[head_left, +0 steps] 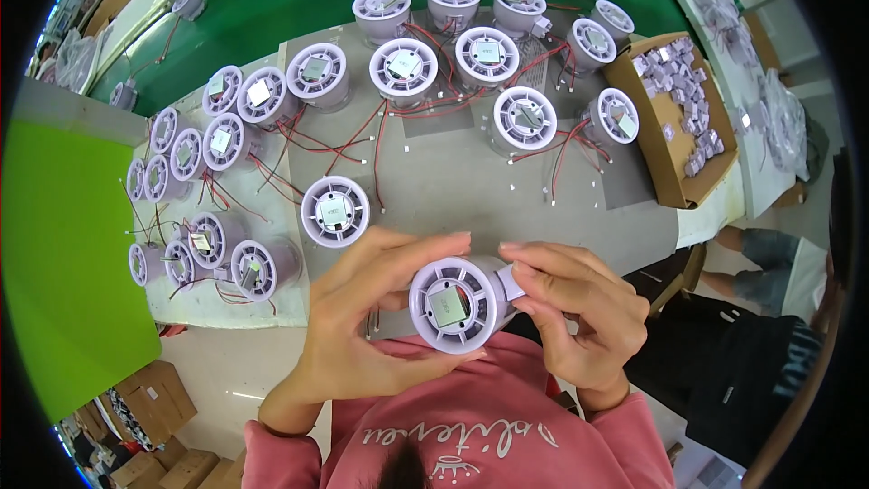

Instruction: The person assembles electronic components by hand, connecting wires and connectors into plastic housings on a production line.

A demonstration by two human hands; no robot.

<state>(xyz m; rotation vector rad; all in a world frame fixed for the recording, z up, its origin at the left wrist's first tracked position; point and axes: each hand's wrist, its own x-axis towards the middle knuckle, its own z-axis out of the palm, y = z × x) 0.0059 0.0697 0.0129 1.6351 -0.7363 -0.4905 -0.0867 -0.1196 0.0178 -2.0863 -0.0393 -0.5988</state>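
Block at housing's right flank, both hands loaded

Far left on the desk [434, 190]: group of round lilac units [224, 141], faces mostly toward the camera, wires trailing. Next, one lone unit [335, 211] sits upper left of the left hand, well short of the back units.

Left hand [353, 312]: curved in a C around the left side of a lilac housing [460, 308], digits above and below, holding it. Housing is off the desk, in front of the pink sweatshirt [434, 417], between the two hands. Ribbed face with square plate points up at the camera; long axis runs away from the viewer, leaning to the upper right, foreshortened.

Key relation: small lilac block [511, 283] lies at the housing's right side, near the upper right of the rim, against or just beside the wall; contact can't be confirmed, fingers cover part. Right hand [584, 312] is nearer to the block, fingertips narrow and pinching it, coming in from the right. Left hand is across on the far side.

Far right: open carton [656, 158] with many similar small pieces [674, 81], beyond the right hand, upper right.
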